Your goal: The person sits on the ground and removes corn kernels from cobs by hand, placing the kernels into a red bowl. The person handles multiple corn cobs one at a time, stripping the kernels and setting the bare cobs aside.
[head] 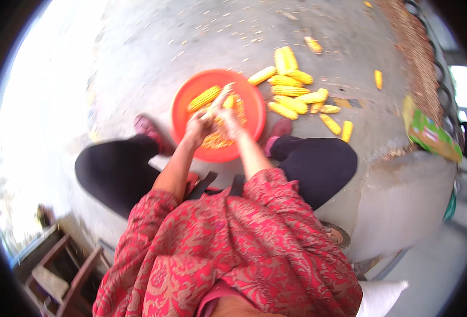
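Note:
A red plastic basin (178, 115) stands on the floor between my feet, with loose yellow corn kernels (215, 142) inside. Over it, my left hand (198, 126) and my right hand (226, 119) meet around a pale, mostly bare corn cob (222, 94) that points away from me. Both hands are closed on it; blur hides the exact finger positions. A yellow ear of corn (203, 98) leans inside the basin, left of the cob. Another yellow piece (229, 102) shows just right of the cob, partly hidden.
Several yellow ears of corn (289, 90) lie on the concrete floor right of the basin. Scattered kernels (217, 23) dot the floor beyond. A green printed bag (433, 132) lies at the right, near a concrete block (408, 198). Wooden framing (79, 277) stands at the lower left.

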### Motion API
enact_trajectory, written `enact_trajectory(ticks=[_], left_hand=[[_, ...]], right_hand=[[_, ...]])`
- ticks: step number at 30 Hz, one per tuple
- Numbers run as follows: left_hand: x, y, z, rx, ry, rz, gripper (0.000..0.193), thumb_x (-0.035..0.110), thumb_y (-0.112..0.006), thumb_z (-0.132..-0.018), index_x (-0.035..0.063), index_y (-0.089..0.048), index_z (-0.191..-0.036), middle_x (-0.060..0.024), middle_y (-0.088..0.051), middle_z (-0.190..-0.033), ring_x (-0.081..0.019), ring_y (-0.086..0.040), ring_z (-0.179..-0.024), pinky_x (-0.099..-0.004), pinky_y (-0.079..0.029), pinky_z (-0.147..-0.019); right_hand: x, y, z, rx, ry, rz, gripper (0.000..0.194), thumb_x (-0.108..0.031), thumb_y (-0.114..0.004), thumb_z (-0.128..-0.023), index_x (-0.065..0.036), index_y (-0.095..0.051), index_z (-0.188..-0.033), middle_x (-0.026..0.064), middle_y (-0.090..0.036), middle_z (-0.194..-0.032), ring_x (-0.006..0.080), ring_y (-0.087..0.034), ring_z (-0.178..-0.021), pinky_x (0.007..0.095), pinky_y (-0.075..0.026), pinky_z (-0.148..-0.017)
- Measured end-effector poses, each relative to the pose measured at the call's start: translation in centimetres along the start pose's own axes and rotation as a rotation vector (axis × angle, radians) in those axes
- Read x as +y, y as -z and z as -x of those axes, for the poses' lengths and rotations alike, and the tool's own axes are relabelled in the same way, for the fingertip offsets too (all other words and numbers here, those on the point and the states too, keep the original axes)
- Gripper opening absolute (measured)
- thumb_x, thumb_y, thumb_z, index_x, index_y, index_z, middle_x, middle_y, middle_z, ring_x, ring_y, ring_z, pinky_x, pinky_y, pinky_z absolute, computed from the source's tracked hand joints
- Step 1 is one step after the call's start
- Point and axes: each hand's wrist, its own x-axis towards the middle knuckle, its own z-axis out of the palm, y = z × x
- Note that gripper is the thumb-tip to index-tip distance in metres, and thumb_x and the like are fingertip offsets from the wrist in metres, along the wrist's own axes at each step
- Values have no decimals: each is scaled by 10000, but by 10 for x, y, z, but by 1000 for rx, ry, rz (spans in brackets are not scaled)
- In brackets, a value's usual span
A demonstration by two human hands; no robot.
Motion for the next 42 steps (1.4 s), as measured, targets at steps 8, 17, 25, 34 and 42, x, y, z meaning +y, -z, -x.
enact_trajectory(ticks=[8, 17, 25, 34, 42], left_hand=[[-14, 26, -7, 35, 229, -646, 177, 135, -487, -850, 35, -607, -932, -122, -666, -846, -242, -652, -732, -365, -513, -598], [-32, 73, -41, -413, -520, -2322, 167, 183, -629, -774, 127, -651, -619, -19, -635, -577, -170, -638, -585, -316, -487, -558], [-14, 28, -13, 251, 294, -456, 154, 183, -481, -901, 65, -576, -929, -94, -657, -856, -230, -653, -708, -377, -490, -630], [-21, 40, -10, 314, 373, -429, 162, 183, -492, -893, 66, -559, -983, -98, -644, -882, -241, -653, -723, -395, -468, -650], [-17, 54, -8, 450, 194, -276, 163, 167, -503, -872, 44, -560, -963, -105, -658, -822, -221, -666, -667, -356, -485, -589]], right_hand=[[10, -5, 0, 229, -45, 836, 270, -138, -669, -735, 28, -630, -944, 99, -632, -743, 161, -611, -612, 289, -478, -525], [-131, 111, -4, -554, 115, 814, 132, -107, -594, -828, 8, -635, -878, 108, -631, -752, 198, -597, -584, 341, -497, -499], [-268, 164, -12, 446, 555, -151, 247, -196, -603, -894, -31, -519, -1057, 188, -633, -914, 345, -653, -879, 499, -554, -753], [-30, 87, -79, 478, -351, 699, 483, -263, -685, -821, -23, -493, -1194, 137, -608, -1006, 236, -608, -762, 431, -549, -684], [56, 99, -115, 572, -360, 986, 564, -338, -780, -690, 10, -589, -1091, 165, -640, -1041, 289, -647, -867, 461, -550, -656]])
